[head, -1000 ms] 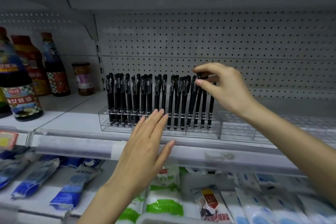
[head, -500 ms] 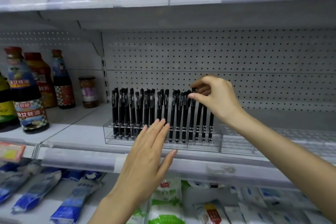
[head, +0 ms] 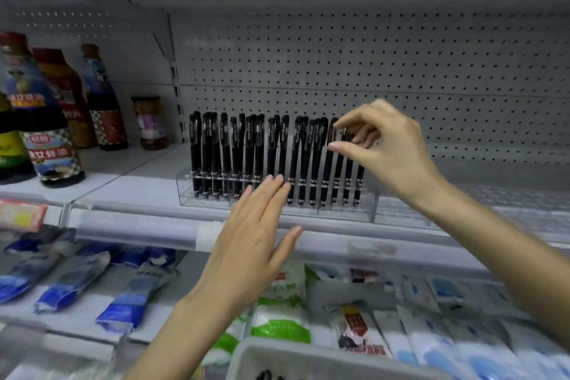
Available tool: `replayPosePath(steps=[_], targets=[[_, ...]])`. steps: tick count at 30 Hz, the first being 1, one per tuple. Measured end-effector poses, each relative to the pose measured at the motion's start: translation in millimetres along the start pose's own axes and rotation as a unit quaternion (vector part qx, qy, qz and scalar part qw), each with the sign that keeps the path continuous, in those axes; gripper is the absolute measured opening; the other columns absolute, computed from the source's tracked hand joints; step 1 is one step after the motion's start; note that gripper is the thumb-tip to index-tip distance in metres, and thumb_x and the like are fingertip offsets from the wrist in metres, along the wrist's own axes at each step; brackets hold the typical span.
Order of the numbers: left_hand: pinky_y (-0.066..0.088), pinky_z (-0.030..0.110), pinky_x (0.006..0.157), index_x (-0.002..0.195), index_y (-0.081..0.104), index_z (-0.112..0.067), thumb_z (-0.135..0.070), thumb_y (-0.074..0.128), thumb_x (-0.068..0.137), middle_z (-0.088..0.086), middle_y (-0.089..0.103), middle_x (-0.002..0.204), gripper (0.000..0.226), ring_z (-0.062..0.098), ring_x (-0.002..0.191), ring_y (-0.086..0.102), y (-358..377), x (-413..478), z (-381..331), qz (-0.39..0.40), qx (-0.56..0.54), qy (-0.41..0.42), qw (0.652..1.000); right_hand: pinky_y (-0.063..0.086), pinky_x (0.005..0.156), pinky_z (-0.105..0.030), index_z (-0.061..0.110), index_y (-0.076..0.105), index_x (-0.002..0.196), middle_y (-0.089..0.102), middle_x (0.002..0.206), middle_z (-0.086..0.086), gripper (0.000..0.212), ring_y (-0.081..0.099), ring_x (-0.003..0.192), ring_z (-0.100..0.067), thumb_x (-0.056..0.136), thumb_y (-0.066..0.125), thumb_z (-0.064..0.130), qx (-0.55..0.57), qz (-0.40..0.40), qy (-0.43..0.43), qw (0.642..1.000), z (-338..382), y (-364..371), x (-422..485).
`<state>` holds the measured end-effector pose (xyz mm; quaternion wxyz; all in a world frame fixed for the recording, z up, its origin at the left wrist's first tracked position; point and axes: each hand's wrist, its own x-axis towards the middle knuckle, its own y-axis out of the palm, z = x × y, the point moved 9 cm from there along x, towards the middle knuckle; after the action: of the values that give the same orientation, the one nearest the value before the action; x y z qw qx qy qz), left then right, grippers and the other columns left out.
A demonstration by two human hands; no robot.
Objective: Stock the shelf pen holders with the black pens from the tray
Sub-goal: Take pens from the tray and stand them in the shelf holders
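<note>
Head view: the right hand (head: 391,157) pinches the cap of a black pen (head: 327,173) standing in the clear pen holder (head: 367,208) just below it; the left hand (head: 246,244), fingers straight and together, rests against the holder's front. The pen is likely light, stiff, smooth plastic, best held near its cap.
</note>
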<state>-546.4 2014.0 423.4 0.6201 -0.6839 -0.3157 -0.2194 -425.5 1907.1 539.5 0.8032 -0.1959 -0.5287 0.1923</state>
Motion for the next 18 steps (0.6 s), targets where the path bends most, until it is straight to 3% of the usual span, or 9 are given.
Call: replayPosePath(steps=[6,9,11,13,16,18], targets=[[0.011,0.028,0.117,0.147,0.034,-0.011,-0.047,0.033,0.098,0.003,0.031,0.153,0.061,0.011,0.142,0.021,9,-66,-4,0.011,-0.057,-0.043,0.997,0.046,0.070,-0.014,0.016,0.063,0.103,0.058,0.089,0.002,0.025,0.056,0.077,-0.009,0.081,0.073,0.023,0.064,0.113,0.014,0.991,8,42,-100],[0.008,0.021,0.118,0.148,0.033,-0.016,-0.050,0.034,0.097,-0.003,0.028,0.155,0.062,0.001,0.143,0.015,39,-133,18,0.054,-0.099,-0.120,0.986,0.048,0.071,-0.013,0.030,0.059,0.102,0.060,0.088,0.010,0.027,0.059,0.078,-0.006,0.080,0.072,0.025,0.115,0.205,0.094,0.967,-12,87,-178],[0.007,0.017,0.117,0.149,0.030,-0.021,-0.057,0.031,0.095,-0.009,0.023,0.156,0.065,-0.008,0.141,0.008,60,-180,31,0.090,-0.120,-0.177,0.973,0.047,0.074,-0.015,0.031,0.057,0.109,0.059,0.092,0.013,0.030,0.057,0.081,-0.002,0.082,0.070,0.028,0.107,0.300,0.142,0.937,-29,125,-236],[0.008,0.016,0.116,0.149,0.025,-0.027,-0.064,0.027,0.090,-0.018,0.016,0.153,0.070,-0.015,0.138,0.003,75,-218,38,0.119,-0.138,-0.227,0.957,0.046,0.083,-0.019,0.024,0.055,0.122,0.057,0.106,0.012,0.040,0.054,0.091,0.001,0.085,0.067,0.034,0.065,0.386,0.160,0.906,-44,159,-286],[0.014,0.027,0.119,0.148,0.011,-0.035,-0.069,0.026,0.086,-0.025,0.007,0.153,0.072,-0.005,0.143,0.008,89,-255,40,0.158,-0.157,-0.259,0.940,0.039,0.097,-0.023,0.019,0.048,0.134,0.051,0.128,0.004,0.054,0.047,0.118,-0.011,0.087,0.061,0.044,0.003,0.452,0.165,0.877,-60,193,-328],[0.005,0.019,0.118,0.147,0.000,-0.038,-0.071,0.024,0.086,-0.026,-0.003,0.155,0.074,-0.007,0.143,-0.002,97,-268,34,0.188,-0.160,-0.251,0.936,0.035,0.096,-0.023,0.018,0.048,0.134,0.051,0.130,0.001,0.056,0.044,0.123,-0.016,0.088,0.060,0.046,-0.013,0.454,0.156,0.877,-61,208,-337]])
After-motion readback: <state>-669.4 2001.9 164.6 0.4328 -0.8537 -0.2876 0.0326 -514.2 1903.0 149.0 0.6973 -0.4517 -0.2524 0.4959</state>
